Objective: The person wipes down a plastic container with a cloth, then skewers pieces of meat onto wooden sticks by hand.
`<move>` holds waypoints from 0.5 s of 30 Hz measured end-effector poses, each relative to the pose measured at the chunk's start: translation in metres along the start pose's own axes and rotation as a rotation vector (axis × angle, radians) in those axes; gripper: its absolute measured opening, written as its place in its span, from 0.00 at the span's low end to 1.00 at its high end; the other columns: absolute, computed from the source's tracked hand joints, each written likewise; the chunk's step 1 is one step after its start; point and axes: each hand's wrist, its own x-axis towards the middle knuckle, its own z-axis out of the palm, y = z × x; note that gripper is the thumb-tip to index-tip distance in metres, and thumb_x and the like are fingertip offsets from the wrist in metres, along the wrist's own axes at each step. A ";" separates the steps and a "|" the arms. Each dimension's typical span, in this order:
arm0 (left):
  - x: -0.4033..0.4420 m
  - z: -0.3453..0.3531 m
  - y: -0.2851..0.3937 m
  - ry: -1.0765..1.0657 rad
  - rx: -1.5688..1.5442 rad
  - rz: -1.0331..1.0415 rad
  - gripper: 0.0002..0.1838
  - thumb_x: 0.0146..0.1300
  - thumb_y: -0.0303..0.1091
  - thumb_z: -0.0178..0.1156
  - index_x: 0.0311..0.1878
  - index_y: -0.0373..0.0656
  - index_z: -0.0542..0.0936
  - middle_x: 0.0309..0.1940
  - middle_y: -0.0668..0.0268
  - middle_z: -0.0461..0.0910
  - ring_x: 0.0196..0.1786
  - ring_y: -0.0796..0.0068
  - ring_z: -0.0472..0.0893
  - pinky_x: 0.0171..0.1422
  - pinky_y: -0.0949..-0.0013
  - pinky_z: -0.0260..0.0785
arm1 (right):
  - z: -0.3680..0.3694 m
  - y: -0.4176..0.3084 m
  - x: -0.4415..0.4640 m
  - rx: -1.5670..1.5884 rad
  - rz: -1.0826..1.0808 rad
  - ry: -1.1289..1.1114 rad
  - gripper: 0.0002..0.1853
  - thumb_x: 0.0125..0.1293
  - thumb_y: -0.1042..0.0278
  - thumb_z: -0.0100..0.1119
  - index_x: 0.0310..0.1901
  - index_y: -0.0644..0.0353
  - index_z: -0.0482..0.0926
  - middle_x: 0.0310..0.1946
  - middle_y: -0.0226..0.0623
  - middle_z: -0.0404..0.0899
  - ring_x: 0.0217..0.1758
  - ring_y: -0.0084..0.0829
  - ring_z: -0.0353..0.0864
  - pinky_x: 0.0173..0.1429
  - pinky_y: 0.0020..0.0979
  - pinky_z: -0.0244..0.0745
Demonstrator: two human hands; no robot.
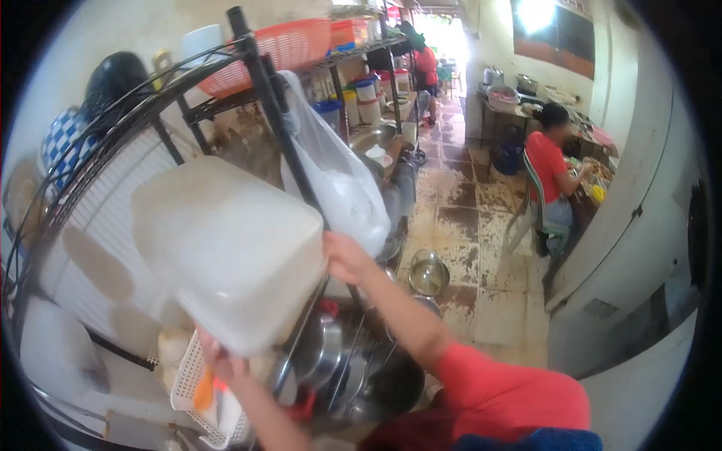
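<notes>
Head view: I look down on a wire rack with both of my hands at one large whitish tub.
Tub: the whitish plastic tub (pixel 233 240) is tilted, with a closed face toward my camera, between my left and right fingers.
Right fingers: the right fingers (pixel 332 246) are partly closed on the tub's right side; the tips are hidden.
Left fingers: the left fingers (pixel 206 344) are bent at its lower edge, gripping it; blur hides exactly how far they are open.
White basket: just below my left fingers sits a white basket (pixel 183 387) with an orange item (pixel 204 390) in it.
Plastic bag: beyond my right fingers, a filled bag (pixel 347 203) hangs beside the rack post (pixel 282 113).
Metal pots: below my right fingers stand metal pots (pixel 328 349).
Red basket: above both sets of fingers, a red basket (pixel 293 43) rests on the rack (pixel 113 144).
Seated person: to the right, well apart from my fingers, a person (pixel 547 161) sits at a laden tabletop (pixel 583 199).
</notes>
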 end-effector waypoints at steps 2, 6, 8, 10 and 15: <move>-0.025 0.006 -0.005 -0.103 0.138 -0.038 0.37 0.49 0.24 0.54 0.65 0.38 0.56 0.60 0.53 0.63 0.64 0.57 0.62 0.69 0.50 0.54 | -0.009 -0.003 -0.032 0.051 -0.005 0.000 0.23 0.57 0.75 0.56 0.56 0.70 0.65 0.49 0.45 0.73 0.52 0.35 0.75 0.59 0.35 0.70; -0.086 0.003 -0.012 -0.170 0.705 -0.061 0.33 0.57 0.33 0.52 0.66 0.38 0.55 0.61 0.54 0.62 0.63 0.59 0.63 0.67 0.54 0.59 | -0.022 -0.013 -0.111 0.129 0.036 0.061 0.26 0.56 0.71 0.58 0.57 0.64 0.66 0.51 0.42 0.73 0.53 0.35 0.74 0.59 0.39 0.69; -0.111 0.035 -0.032 -0.023 0.623 -0.142 0.33 0.59 0.37 0.52 0.66 0.37 0.55 0.60 0.55 0.63 0.62 0.59 0.65 0.65 0.56 0.62 | -0.036 -0.013 -0.150 0.223 0.172 0.215 0.26 0.56 0.69 0.58 0.58 0.60 0.67 0.52 0.39 0.73 0.54 0.34 0.74 0.58 0.39 0.69; -0.147 0.043 -0.050 -0.029 0.627 -0.107 0.34 0.58 0.36 0.54 0.66 0.36 0.55 0.59 0.54 0.64 0.59 0.59 0.68 0.63 0.56 0.64 | -0.059 -0.017 -0.200 0.324 0.337 0.226 0.24 0.60 0.65 0.57 0.58 0.57 0.68 0.54 0.36 0.73 0.54 0.33 0.73 0.57 0.37 0.69; -0.211 0.117 -0.140 0.139 0.533 -0.603 0.39 0.42 0.27 0.55 0.63 0.32 0.58 0.53 0.54 0.68 0.55 0.61 0.71 0.58 0.59 0.65 | -0.085 -0.097 -0.322 0.126 0.477 0.512 0.22 0.61 0.61 0.56 0.56 0.59 0.71 0.50 0.37 0.75 0.51 0.32 0.75 0.53 0.36 0.71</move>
